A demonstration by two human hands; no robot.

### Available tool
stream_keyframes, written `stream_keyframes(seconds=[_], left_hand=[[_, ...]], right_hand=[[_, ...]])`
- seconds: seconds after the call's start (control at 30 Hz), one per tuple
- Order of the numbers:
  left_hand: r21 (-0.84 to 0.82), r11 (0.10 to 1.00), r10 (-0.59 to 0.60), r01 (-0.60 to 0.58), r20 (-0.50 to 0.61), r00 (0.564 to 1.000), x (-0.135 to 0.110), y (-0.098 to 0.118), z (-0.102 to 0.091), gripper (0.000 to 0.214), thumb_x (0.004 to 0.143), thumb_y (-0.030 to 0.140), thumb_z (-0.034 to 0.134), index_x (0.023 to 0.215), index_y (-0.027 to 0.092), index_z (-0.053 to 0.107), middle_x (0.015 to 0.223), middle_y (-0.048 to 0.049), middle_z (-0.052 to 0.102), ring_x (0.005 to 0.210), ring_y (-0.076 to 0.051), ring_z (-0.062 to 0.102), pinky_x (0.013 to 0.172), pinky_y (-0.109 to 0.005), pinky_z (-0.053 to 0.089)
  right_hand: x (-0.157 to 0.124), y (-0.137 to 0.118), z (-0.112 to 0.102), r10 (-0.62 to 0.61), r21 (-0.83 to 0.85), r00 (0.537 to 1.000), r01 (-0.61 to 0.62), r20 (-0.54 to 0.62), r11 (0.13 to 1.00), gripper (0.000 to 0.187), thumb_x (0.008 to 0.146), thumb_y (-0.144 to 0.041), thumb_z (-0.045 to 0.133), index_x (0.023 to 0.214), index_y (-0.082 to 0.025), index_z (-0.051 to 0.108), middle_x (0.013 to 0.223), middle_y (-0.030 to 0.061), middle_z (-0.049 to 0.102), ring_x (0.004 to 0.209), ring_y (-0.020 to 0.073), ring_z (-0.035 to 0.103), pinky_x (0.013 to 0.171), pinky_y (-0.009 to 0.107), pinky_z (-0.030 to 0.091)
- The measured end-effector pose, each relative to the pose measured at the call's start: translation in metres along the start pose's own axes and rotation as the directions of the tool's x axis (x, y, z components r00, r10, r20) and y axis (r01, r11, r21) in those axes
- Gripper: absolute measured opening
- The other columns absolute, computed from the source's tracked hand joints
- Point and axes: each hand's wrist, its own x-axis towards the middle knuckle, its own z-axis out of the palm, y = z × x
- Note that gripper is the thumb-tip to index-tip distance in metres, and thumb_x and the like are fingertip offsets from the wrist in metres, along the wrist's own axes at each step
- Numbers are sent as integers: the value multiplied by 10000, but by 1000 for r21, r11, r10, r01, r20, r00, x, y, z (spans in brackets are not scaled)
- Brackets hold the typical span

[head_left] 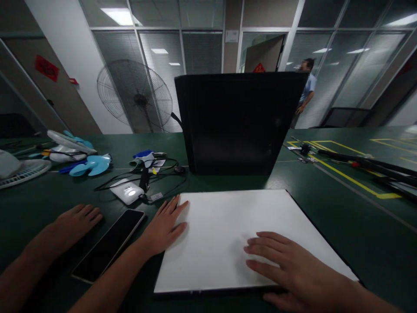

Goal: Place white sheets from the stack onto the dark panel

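Note:
A white rectangular panel (221, 234) with thin black edges lies flat on the green table. My left hand (166, 228) rests on its left edge, fingers spread, thumb on the white surface. Over the panel's front right part is my right hand (286, 265), its fingers stretched out and apart, casting a faint shadow; its thumb is at the front edge. Behind the panel a large black flat box-like piece (241, 126) stands upright. Left of my left forearm lies a smartphone (109, 245) with a dark screen.
Another person's hand (76, 221) rests on the table left of the phone. Beyond it are a white device (127, 191), tangled black cables (166, 169) and blue fan blades (93, 165). Black rods (368, 163) lie at right. A person (308, 89) stands behind the table.

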Motion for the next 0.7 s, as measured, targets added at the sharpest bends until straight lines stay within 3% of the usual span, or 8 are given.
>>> stream_keyframes(seconds=[0.07,0.17,0.27,0.37,0.47,0.6,0.7], left_hand=[[-21,1000,-9,9,7,1000,0,0,-2,642,1031,466,495,1613,223,380,1712,-160,260,1586,-359,250,1263,-628,241],[-84,996,-20,20,1,1000,1,-2,-5,617,1033,465,486,1600,233,415,1702,-141,294,1576,-343,288,1264,-621,249],[-182,982,-54,50,-15,998,1,-8,-10,522,1077,399,346,1557,254,490,1674,-80,376,1563,-295,337,1271,-579,273],[-268,959,-93,89,-3,996,2,-12,-17,529,1078,289,251,1522,245,535,1635,-25,455,1542,-229,383,1279,-485,308],[-283,955,-88,84,-3,996,1,-13,-21,538,1017,231,369,1535,263,509,1622,-2,479,1506,-229,442,1255,-465,354],[-266,964,-1,-16,-66,998,-1,-8,-18,558,988,251,470,1544,295,487,1608,-16,505,1483,-251,470,1236,-479,379],[-276,960,16,-40,-89,996,-1,-4,-14,560,959,269,532,1519,270,527,1597,-51,517,1461,-254,498,1227,-457,402]], right_hand=[[2,-10,-1,-50,-40,990,45,-130,998,347,980,-293,575,1294,-179,667,1216,88,696,1104,185,652,1062,373,518],[2,-20,-7,-91,-95,967,70,-237,993,240,989,-163,493,1113,-149,698,965,68,720,849,138,645,905,310,549],[-4,-20,-18,-115,-189,958,66,-264,980,278,998,-152,449,1114,-147,701,984,63,733,833,142,656,798,292,558],[-15,-14,-29,-187,-284,953,115,-238,952,351,1004,-186,426,1215,-145,703,1169,47,727,944,159,686,740,294,569],[-28,-14,-36,-150,-312,951,61,-270,948,476,989,-222,424,1421,-163,615,1330,26,667,1165,182,656,812,318,608],[-42,-26,-46,132,-278,887,-276,-442,920,584,999,-212,363,1572,-262,462,1380,16,636,1346,203,564,1079,385,554],[-45,-30,-51,171,-241,874,-306,-456,921,561,1025,-214,346,1565,-306,468,1381,11,636,1343,182,569,1178,366,482]])
